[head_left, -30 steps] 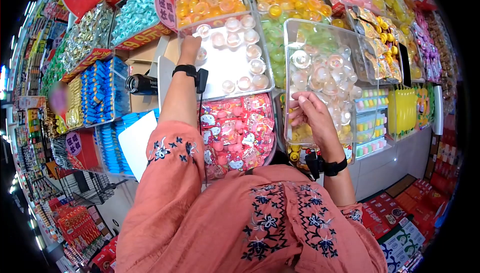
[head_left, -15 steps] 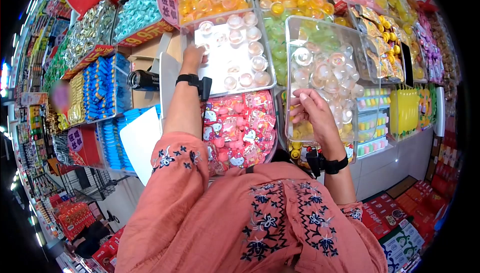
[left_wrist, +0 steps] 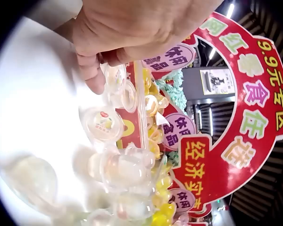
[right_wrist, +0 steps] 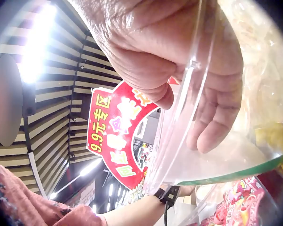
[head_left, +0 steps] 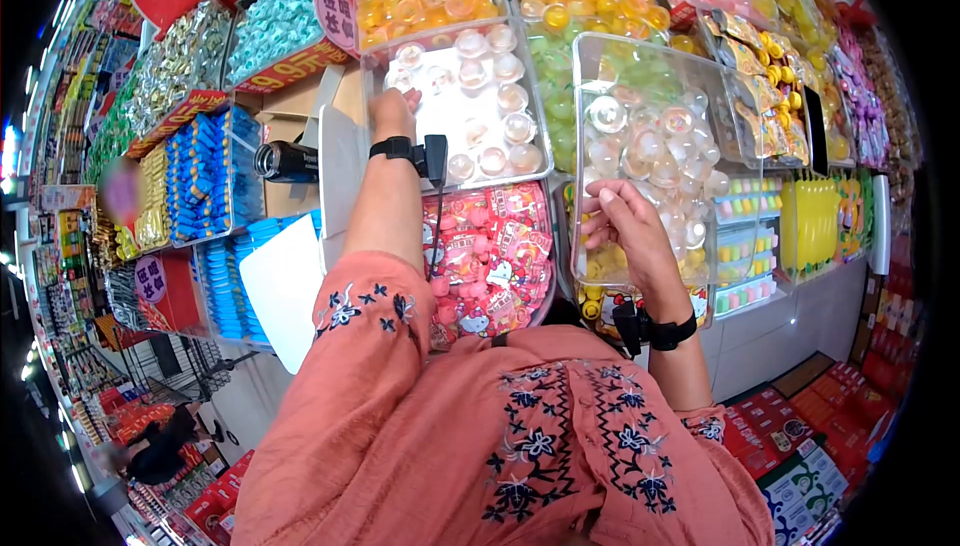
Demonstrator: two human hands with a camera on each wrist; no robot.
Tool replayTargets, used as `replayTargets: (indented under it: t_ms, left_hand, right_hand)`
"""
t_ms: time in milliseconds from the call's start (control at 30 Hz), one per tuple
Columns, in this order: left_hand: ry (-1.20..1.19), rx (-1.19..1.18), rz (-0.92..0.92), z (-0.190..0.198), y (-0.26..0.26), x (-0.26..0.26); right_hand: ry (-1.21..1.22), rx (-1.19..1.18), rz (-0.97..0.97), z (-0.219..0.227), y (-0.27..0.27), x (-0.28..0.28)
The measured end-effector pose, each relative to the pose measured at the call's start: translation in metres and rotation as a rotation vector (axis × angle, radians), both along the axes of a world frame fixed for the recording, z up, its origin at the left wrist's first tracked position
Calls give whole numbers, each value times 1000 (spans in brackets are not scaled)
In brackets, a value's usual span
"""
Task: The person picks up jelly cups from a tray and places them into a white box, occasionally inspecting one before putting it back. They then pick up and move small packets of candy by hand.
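Note:
My left hand (head_left: 393,116) is over the left side of a clear, white-bottomed bin (head_left: 440,154), where clear jelly cups (head_left: 472,74) stand spaced out. In the left wrist view its fingers point down beside a lidded jelly cup (left_wrist: 104,125), and nothing shows held between them. With my right hand (head_left: 630,226) I grip the near left wall of a second clear plastic bin (head_left: 648,54). Its rim runs between thumb and fingers in the right wrist view, the fingers (right_wrist: 212,132) showing through the plastic. Many pale jelly cups (head_left: 655,151) are heaped in that bin.
Orange jelly cups (head_left: 425,6) and green ones (head_left: 553,86) fill bins behind. Red-and-pink packets (head_left: 485,261) lie nearest the body. A dark bottle (head_left: 288,161) lies left of the white-bottomed bin, and blue packets (head_left: 205,176) stand farther left.
My left hand has drawn back a little toward the body and right; a jelly cup now shows just beyond its fingers. My right hand stays on the second bin's wall.

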State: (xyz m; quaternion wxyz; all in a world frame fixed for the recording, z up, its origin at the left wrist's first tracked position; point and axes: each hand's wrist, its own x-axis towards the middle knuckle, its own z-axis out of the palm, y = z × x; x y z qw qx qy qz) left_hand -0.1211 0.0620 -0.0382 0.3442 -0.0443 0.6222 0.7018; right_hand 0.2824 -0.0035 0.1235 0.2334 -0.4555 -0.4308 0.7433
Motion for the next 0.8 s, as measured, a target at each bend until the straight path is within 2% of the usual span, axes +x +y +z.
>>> replayTargets:
  t_ms: [167, 300, 600, 700, 800]
  left_hand:
    - [-164, 174, 205, 1, 1, 10]
    - [-201, 218, 236, 3, 0, 14]
    - [-275, 271, 260, -7, 28, -13]
    - [-311, 335, 263, -23, 38, -26]
    - [-311, 346, 285, -11, 38, -20]
  right_hand:
    - [6, -9, 2, -1, 0, 1]
    - [6, -11, 0, 0, 0, 0]
    - [-11, -8, 15, -2, 0, 0]
    - [-20, -11, 12, 0, 0, 0]
    - [-22, -11, 13, 0, 1, 0]
